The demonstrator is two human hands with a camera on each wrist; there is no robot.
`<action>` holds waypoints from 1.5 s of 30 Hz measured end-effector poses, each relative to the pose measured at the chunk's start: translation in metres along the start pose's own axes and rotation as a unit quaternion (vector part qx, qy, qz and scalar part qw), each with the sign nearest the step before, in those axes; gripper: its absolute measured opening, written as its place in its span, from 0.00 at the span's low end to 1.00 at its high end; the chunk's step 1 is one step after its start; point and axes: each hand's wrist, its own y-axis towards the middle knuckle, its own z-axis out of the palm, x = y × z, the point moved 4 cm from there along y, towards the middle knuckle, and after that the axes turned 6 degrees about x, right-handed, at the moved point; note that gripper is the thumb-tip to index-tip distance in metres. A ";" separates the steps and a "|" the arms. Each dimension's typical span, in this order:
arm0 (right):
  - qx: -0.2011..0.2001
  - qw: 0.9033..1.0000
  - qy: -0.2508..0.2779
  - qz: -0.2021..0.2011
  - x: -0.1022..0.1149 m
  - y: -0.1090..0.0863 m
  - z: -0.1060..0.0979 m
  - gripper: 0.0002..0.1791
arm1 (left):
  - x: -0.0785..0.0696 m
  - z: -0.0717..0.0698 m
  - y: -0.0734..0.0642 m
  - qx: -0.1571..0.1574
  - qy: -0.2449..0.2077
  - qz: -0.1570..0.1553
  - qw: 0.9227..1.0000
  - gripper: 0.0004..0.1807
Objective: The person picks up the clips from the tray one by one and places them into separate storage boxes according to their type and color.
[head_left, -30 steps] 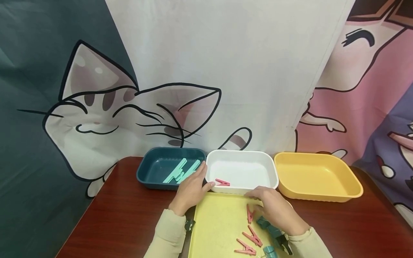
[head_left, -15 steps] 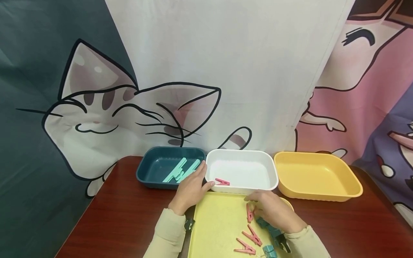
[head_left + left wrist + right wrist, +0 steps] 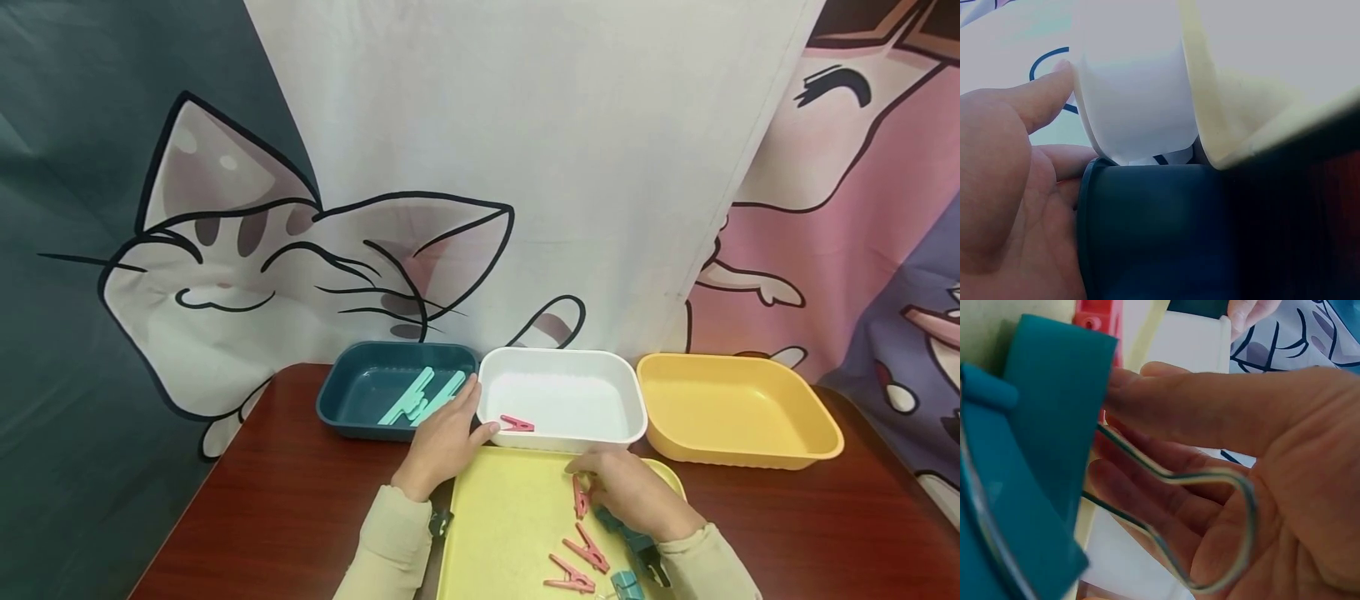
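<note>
My left hand (image 3: 441,442) rests, fingers extended, across the adjoining rims of the dark blue basin (image 3: 352,429) and white basin (image 3: 562,442), its thumb on the white one's rim. My right hand (image 3: 637,492) is low over the yellow tray (image 3: 502,517). Its thumb and fingers pinch a pink clothespin (image 3: 581,498) near the tray's far edge; in the right wrist view the clothespin (image 3: 1102,328) is partly hidden behind a teal binder clip (image 3: 1060,381). That clip's wire handle passes in front of the palm. Two more pink clothespins (image 3: 587,550) lie nearer on the tray.
Mint-green sealing clips (image 3: 408,398) lie in the dark blue basin, and one pink clothespin (image 3: 517,424) in the white basin. A yellow basin (image 3: 738,408) stands at right. More teal binder clips (image 3: 627,585) lie along the tray's right side. A printed cloth (image 3: 570,167) hangs behind the table.
My right hand has dropped slightly toward me and left, its fingers closing around the far pink clothespin. The left hand and the basins stay in place.
</note>
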 end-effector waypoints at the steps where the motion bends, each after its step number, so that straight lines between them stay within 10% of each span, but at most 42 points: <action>1: 0.000 1.000 -0.001 -0.001 0.000 0.000 0.001 0.19 | 0.000 0.000 0.000 -0.001 0.000 0.000 1.000 0.41; 45: -0.029 0.999 -0.031 0.020 -0.002 -0.001 0.004 0.16 | 0.000 -0.001 0.000 0.001 -0.003 -0.008 1.000 0.42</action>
